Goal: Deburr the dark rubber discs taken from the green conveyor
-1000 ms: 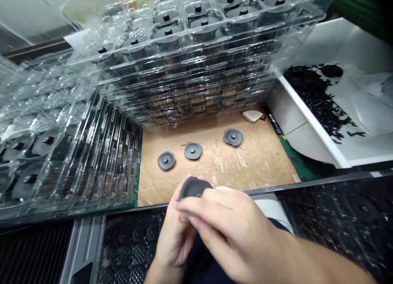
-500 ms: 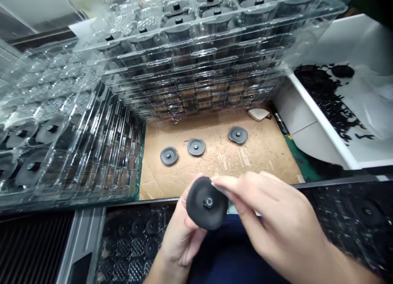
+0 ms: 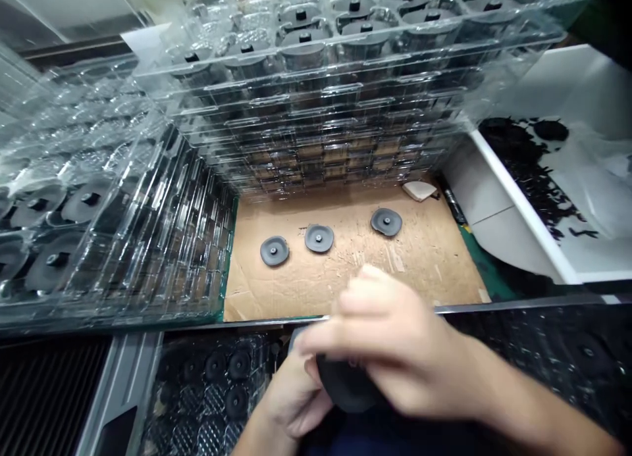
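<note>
My left hand (image 3: 296,390) is closed around the edge of a black dished disc (image 3: 348,387) and holds it low, in front of the cardboard. Its middle, where a small metal-tipped hub showed earlier, is mostly covered. My right hand (image 3: 390,341), blurred by motion, lies across the top of this disc with curled fingers. Whether those fingers grip the rim or some small thing is hidden. Three similar grey-black discs, a left one (image 3: 274,251), a middle one (image 3: 319,238) and a right one (image 3: 386,222), lie hub up on the cardboard sheet (image 3: 276,291).
Stacked clear plastic trays (image 3: 316,107) with black parts stand behind the cardboard, and another tray stack (image 3: 162,232) is at left. A white bin (image 3: 523,206) at right holds black scraps. Beside it lie a black pen (image 3: 454,206) and a pale wedge (image 3: 419,191). More trays (image 3: 217,383) sit below.
My right hand has moved left and over the disc, covering its middle. The disc has tilted and sunk slightly in my left hand. The three discs on the cardboard stayed in place.
</note>
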Demonstrator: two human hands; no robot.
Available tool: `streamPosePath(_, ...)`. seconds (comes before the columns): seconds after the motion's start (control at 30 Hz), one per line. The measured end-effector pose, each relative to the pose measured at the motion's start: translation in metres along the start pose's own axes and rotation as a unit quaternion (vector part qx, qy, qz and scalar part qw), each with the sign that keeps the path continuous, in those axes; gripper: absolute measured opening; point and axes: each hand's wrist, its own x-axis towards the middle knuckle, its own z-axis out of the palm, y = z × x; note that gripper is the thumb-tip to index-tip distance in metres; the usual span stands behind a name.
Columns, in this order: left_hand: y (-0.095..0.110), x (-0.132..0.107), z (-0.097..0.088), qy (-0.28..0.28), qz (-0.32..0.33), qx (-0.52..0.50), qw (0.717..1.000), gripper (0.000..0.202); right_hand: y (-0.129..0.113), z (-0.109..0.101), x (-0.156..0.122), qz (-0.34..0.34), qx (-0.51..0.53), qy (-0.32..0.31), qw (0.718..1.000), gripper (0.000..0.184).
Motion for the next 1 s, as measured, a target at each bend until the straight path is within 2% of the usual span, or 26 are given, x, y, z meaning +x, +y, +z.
streamPosePath(0.1,0.002,-0.003,-0.007,-0.095,-0.011,-0.067,0.993,0.036,0.041,0.001,-0.009,0.145,-0.008,0.102,0.984,0.022)
streamPosePath(0.17,0.003,-0.005,-0.011,-0.148,-0.007,-0.114,0.982,0.04,0.072,0.011,-0.023,0.218,-0.025,0.118,0.968,0.022)
streamPosePath(0.23,0.003,-0.006,-0.014,-0.168,0.007,-0.143,0.975,0.039,0.097,0.027,-0.039,0.236,-0.038,0.106,0.965,0.02)
streamPosePath(0.3,0.004,-0.005,-0.016,-0.179,0.015,-0.164,0.97,0.04,0.109,0.046,-0.055,0.248,-0.053,0.121,0.96,0.022)
streamPosePath(0.43,0.006,-0.006,-0.019,-0.193,0.02,-0.165,0.967,0.049,0.097,0.065,-0.068,0.259,-0.059,0.185,0.946,0.028)
streamPosePath(0.53,0.005,-0.009,-0.023,-0.205,0.031,-0.148,0.967,0.049,0.077,0.066,-0.067,0.24,-0.03,0.183,0.953,0.026)
streamPosePath(0.57,0.003,-0.01,-0.025,-0.207,0.052,-0.123,0.969,0.048,0.071,0.067,-0.067,0.233,-0.019,0.174,0.956,0.026)
streamPosePath(0.63,-0.001,-0.01,-0.029,-0.179,0.167,0.012,0.97,0.05,0.064,0.069,-0.067,0.227,-0.002,0.159,0.961,0.026)
streamPosePath(0.67,-0.004,-0.01,-0.031,-0.148,0.253,0.128,0.947,0.057,0.062,0.071,-0.069,0.229,0.004,0.155,0.961,0.026)
streamPosePath(0.7,-0.006,-0.01,-0.033,-0.11,0.339,0.257,0.898,0.069,0.061,0.073,-0.07,0.232,0.009,0.152,0.961,0.026)
streamPosePath(0.73,-0.008,-0.009,-0.035,-0.073,0.406,0.376,0.83,0.085,0.059,0.074,-0.072,0.238,0.013,0.153,0.959,0.026)
streamPosePath(0.77,-0.01,-0.008,-0.036,-0.04,0.446,0.466,0.763,0.096,0.057,0.074,-0.074,0.245,0.017,0.155,0.957,0.025)
streamPosePath(0.8,-0.011,-0.008,-0.037,-0.019,0.463,0.525,0.714,0.102,0.055,0.072,-0.076,0.254,0.02,0.159,0.954,0.024)
streamPosePath(0.83,-0.011,-0.008,-0.037,-0.01,0.464,0.558,0.688,0.106,0.052,0.07,-0.077,0.263,0.023,0.165,0.95,0.024)
streamPosePath(0.87,-0.011,-0.007,-0.037,-0.005,0.462,0.571,0.679,0.107,0.048,0.066,-0.078,0.272,0.026,0.172,0.946,0.022)
streamPosePath(1.0,-0.01,-0.008,-0.035,-0.007,0.455,0.572,0.683,0.105,0.027,0.044,-0.075,0.297,0.065,0.191,0.933,0.016)
